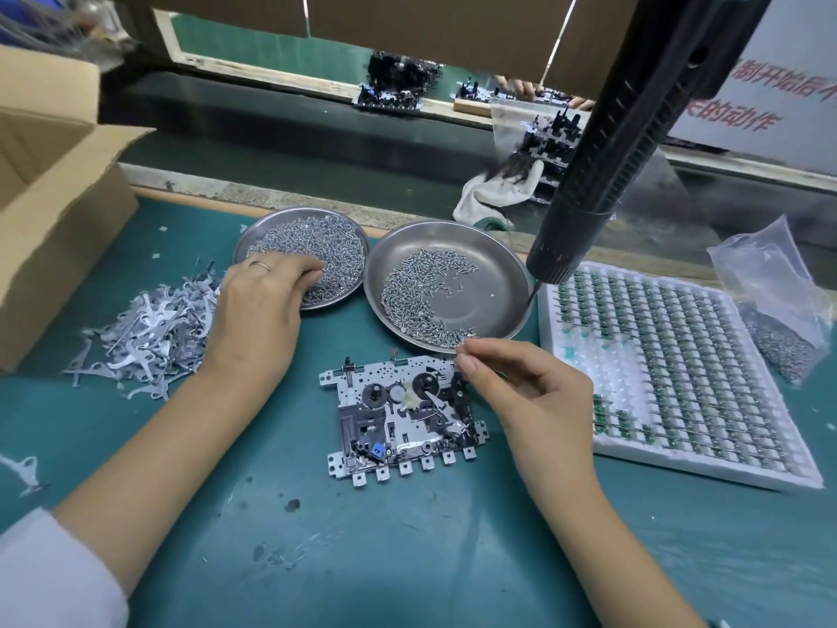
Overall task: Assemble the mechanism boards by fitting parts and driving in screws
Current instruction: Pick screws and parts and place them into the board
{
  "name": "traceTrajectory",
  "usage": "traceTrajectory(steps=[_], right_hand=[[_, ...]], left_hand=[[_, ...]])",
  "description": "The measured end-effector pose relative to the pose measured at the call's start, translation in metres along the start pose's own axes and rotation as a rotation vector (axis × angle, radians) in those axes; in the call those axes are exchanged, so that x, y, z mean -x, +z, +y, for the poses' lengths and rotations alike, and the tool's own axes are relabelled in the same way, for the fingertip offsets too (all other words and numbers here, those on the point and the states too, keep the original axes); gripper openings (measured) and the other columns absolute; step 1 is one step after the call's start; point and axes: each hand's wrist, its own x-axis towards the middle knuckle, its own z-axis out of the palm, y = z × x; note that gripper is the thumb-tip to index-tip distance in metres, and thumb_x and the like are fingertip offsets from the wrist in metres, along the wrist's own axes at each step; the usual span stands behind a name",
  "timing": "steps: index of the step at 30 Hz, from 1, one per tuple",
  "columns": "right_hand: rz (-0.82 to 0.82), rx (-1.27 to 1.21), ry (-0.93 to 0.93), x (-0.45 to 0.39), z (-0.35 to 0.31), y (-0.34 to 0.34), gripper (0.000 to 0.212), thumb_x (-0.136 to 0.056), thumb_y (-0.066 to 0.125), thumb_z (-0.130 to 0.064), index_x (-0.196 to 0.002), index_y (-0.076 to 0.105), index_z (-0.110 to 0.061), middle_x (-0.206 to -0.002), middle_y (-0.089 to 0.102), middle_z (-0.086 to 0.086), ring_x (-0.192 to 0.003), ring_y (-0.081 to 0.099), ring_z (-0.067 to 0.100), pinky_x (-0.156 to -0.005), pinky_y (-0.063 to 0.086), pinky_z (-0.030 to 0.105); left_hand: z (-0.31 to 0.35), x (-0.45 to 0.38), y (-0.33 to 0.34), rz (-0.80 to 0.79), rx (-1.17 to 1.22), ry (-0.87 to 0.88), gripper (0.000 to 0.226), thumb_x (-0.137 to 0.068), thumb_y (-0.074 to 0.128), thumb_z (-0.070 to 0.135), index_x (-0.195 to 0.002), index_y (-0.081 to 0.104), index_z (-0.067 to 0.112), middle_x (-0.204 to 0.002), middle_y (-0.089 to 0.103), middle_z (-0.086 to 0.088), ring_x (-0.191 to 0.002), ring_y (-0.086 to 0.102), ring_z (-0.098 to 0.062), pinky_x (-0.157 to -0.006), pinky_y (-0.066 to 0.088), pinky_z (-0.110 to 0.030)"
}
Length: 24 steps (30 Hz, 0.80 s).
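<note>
Centrally, a mechanism board (pixel 403 419) lies flat on the green counter (pixel 407 559). Right hand (pixel 530 401), grip pressed together, pinches something tiny above the board's upper right corner. Left hand (pixel 258 305), fingers curled, reaches into the upper-left screw dish (pixel 344 237).

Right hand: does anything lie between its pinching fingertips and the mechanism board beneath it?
Nothing visible does. The right hand pinches something too small to identify, just above the upper right corner of the mechanism board. The nearer screw dish lies behind the fingertips, and the hanging electric screwdriver is up to the right, clear of that path.
</note>
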Motion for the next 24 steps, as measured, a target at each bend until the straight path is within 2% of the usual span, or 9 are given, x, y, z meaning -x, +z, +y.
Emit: traceTrajectory(steps=[2, 5, 8, 10, 13, 19, 24], right_hand=[[0.0, 0.006, 0.002, 0.0, 0.0, 0.001, 0.018, -0.076, 0.074, 0.001, -0.08, 0.075, -0.017, -0.079, 0.074, -0.003, -0.076, 0.069, 0.008, -0.071, 0.05, 0.013], [0.002, 0.01, -0.002, -0.001, -0.001, 0.0, 0.018, -0.076, 0.074, 0.001, -0.08, 0.075, -0.016, -0.078, 0.074, -0.003, -0.076, 0.069, 0.007, -0.071, 0.05, 0.012], [0.004, 0.005, -0.007, -0.001, -0.001, -0.001, 0.02, -0.076, 0.074, 0.001, -0.079, 0.075, -0.018, -0.078, 0.074, -0.004, -0.076, 0.069, 0.007, -0.07, 0.049, 0.011], [0.004, -0.002, -0.003, -0.001, -0.001, -0.001, 0.02, -0.076, 0.074, 0.001, -0.079, 0.075, -0.018, -0.078, 0.074, -0.004, -0.075, 0.069, 0.007, -0.07, 0.049, 0.011], [0.004, -0.005, -0.003, -0.001, -0.001, -0.001, 0.019, -0.076, 0.074, 0.001, -0.079, 0.075, -0.018, -0.077, 0.074, -0.004, -0.075, 0.069, 0.006, -0.07, 0.049, 0.011], [-0.002, -0.004, -0.003, -0.001, 0.0, -0.001, 0.02, -0.076, 0.074, 0.001, -0.079, 0.075, -0.019, -0.078, 0.074, -0.004, -0.077, 0.069, 0.007, -0.071, 0.05, 0.012], [-0.003, 0.0, -0.004, -0.001, 0.0, -0.001, 0.022, -0.076, 0.074, 0.001, -0.078, 0.075, -0.021, -0.078, 0.074, -0.004, -0.076, 0.069, 0.007, -0.07, 0.05, 0.012]], left_hand=[[-0.002, 0.0, 0.0, 0.017, -0.117, -0.011, 0.011, -0.089, 0.064, 0.01, -0.094, 0.073, 0.006, -0.092, 0.072, -0.014, -0.087, 0.062, -0.035, -0.083, 0.035, -0.04], [0.001, -0.006, -0.004, 0.019, -0.167, 0.011, 0.009, -0.086, 0.067, 0.014, -0.088, 0.075, 0.012, -0.093, 0.071, -0.008, -0.088, 0.059, -0.034, -0.083, 0.027, -0.037], [0.006, -0.015, -0.002, -0.084, -0.219, 0.071, 0.007, -0.083, 0.07, 0.019, -0.08, 0.075, 0.016, -0.085, 0.071, -0.003, -0.088, 0.057, -0.032, -0.083, 0.02, -0.036], [0.008, -0.019, 0.001, -0.169, -0.242, -0.011, 0.009, -0.086, 0.067, 0.024, -0.082, 0.075, 0.02, -0.086, 0.071, 0.0, -0.095, 0.055, -0.028, -0.082, 0.017, -0.035], [0.007, -0.02, 0.004, -0.181, -0.264, -0.089, 0.012, -0.088, 0.064, 0.027, -0.085, 0.075, 0.022, -0.088, 0.07, 0.0, -0.099, 0.052, -0.026, -0.082, 0.016, -0.035], [0.006, -0.018, 0.004, -0.135, -0.252, -0.091, 0.014, -0.088, 0.065, 0.026, -0.081, 0.074, 0.019, -0.084, 0.07, -0.001, -0.095, 0.052, -0.029, -0.086, 0.016, -0.036], [0.008, -0.012, 0.001, -0.093, -0.219, -0.085, 0.016, -0.092, 0.059, 0.027, -0.089, 0.071, 0.016, -0.093, 0.069, -0.004, -0.099, 0.055, -0.03, -0.089, 0.018, -0.036]])
